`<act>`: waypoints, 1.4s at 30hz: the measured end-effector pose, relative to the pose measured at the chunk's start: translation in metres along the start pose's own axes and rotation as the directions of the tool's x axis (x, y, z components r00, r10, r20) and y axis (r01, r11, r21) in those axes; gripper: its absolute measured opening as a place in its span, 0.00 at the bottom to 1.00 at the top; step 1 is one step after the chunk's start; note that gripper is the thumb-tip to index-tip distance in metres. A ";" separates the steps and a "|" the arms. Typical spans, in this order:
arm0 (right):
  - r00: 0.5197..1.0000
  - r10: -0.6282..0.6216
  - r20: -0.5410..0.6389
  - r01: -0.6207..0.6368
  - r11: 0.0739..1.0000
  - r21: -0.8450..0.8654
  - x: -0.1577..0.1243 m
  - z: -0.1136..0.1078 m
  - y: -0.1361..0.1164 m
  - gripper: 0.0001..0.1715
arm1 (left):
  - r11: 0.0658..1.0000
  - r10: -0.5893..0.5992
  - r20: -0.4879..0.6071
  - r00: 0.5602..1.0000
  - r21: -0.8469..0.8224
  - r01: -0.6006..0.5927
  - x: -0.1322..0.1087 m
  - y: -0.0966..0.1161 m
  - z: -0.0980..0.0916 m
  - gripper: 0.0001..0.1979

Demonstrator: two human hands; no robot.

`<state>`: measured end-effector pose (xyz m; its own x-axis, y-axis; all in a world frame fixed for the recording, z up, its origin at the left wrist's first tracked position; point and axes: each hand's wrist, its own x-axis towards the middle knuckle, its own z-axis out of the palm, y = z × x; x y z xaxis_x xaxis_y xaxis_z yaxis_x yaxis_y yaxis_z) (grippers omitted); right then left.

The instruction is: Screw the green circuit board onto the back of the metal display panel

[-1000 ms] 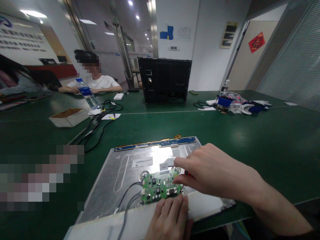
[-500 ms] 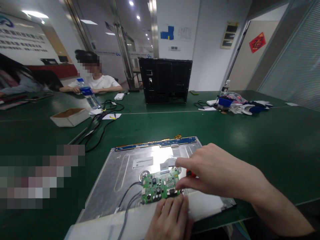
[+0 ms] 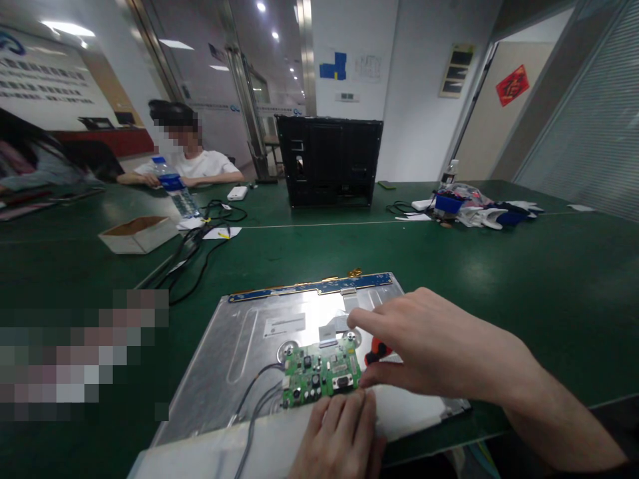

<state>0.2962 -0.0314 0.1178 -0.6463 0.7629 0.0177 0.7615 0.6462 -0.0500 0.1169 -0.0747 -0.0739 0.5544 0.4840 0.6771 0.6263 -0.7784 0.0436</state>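
Observation:
A green circuit board [image 3: 319, 369] lies on the metal back of a display panel [image 3: 239, 346], with dark cables running from its left side. My left hand [image 3: 339, 432] rests at the board's lower edge, its fingers laid side by side over the panel's white strip. Above the board's right side is my right hand [image 3: 429, 346], index finger and thumb apart. A red and black handle [image 3: 378, 350], seemingly a screwdriver's, sits within that hand; its shaft and the other fingers are hidden. The thumb tip is near the board's right edge.
A black monitor housing [image 3: 329, 163] stands across the green table. Black cables [image 3: 200, 266], a white open box [image 3: 140, 236] and a water bottle [image 3: 177, 189] are at left. A blue bin [image 3: 448, 203] and white gloves lie at far right. A person [image 3: 190, 163] sits opposite.
My right thumb has shifted slightly right, off the board's edge, and more of the red and black handle shows. My left hand has stayed in place.

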 end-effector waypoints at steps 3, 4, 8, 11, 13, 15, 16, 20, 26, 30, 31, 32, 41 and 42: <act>0.999 0.030 -0.014 -0.031 0.998 -0.056 0.003 0.003 0.000 0.13 | 1.000 -0.007 0.001 1.000 0.003 0.007 0.000 0.001 0.000 0.12; 1.000 0.024 -0.010 -0.024 0.998 -0.059 0.004 0.004 0.000 0.12 | 1.000 -0.006 0.000 1.000 0.007 0.006 0.000 0.001 0.000 0.12; 1.000 -0.018 -0.007 0.017 0.999 -0.044 0.003 0.003 -0.002 0.06 | 1.000 0.013 -0.017 1.000 0.018 -0.013 -0.002 -0.001 0.002 0.12; 0.999 -0.035 -0.004 0.035 0.999 -0.010 0.000 0.001 -0.002 0.04 | 1.000 0.016 0.004 1.000 0.020 -0.016 -0.003 -0.002 0.003 0.11; 0.998 -0.063 0.005 0.063 0.998 0.019 -0.001 -0.001 -0.002 0.05 | 1.000 0.012 0.012 1.000 0.020 -0.012 -0.003 -0.002 0.003 0.10; 0.996 -0.084 0.010 0.083 0.996 0.038 -0.001 -0.002 -0.002 0.07 | 1.000 0.010 -0.003 1.000 0.017 -0.010 -0.001 -0.001 0.003 0.10; 0.997 -0.076 0.012 0.076 0.996 0.037 0.000 -0.002 -0.003 0.10 | 1.000 0.012 -0.011 1.000 0.014 -0.012 -0.001 -0.001 0.003 0.11; 0.999 0.034 0.000 -0.034 0.999 -0.029 0.006 0.000 -0.005 0.17 | 1.000 0.008 -0.012 1.000 0.022 -0.007 -0.001 0.000 0.002 0.12; 1.000 0.005 -0.013 -0.006 0.998 -0.055 0.005 0.003 -0.003 0.09 | 0.999 0.016 0.004 1.000 0.028 -0.016 0.001 -0.001 -0.001 0.11; 0.998 -0.060 -0.016 0.060 0.998 0.004 0.000 -0.001 -0.003 0.04 | 1.000 0.004 -0.011 1.000 0.012 -0.004 -0.001 -0.001 0.001 0.10; 0.997 -0.074 -0.011 0.074 0.997 0.017 0.000 -0.002 -0.004 0.05 | 1.000 0.006 -0.011 1.000 0.009 -0.006 -0.002 -0.001 0.002 0.10; 0.996 -0.085 -0.005 0.085 0.996 0.028 0.000 -0.003 -0.005 0.05 | 1.000 0.010 -0.008 1.000 0.009 -0.010 -0.002 -0.001 0.003 0.11; 0.999 0.026 -0.032 -0.028 0.997 -0.068 0.009 0.003 -0.009 0.14 | 1.000 -0.004 -0.024 1.000 0.004 0.004 0.000 0.000 0.002 0.12; 0.999 0.014 -0.035 -0.016 0.998 -0.061 0.008 0.003 -0.008 0.11 | 1.000 0.001 -0.025 1.000 0.001 -0.001 0.000 0.000 0.002 0.13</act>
<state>0.2849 -0.0301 0.1157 -0.6337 0.7718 0.0515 0.7732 0.6341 0.0110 0.1178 -0.0738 -0.0759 0.5408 0.4732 0.6955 0.6267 -0.7781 0.0421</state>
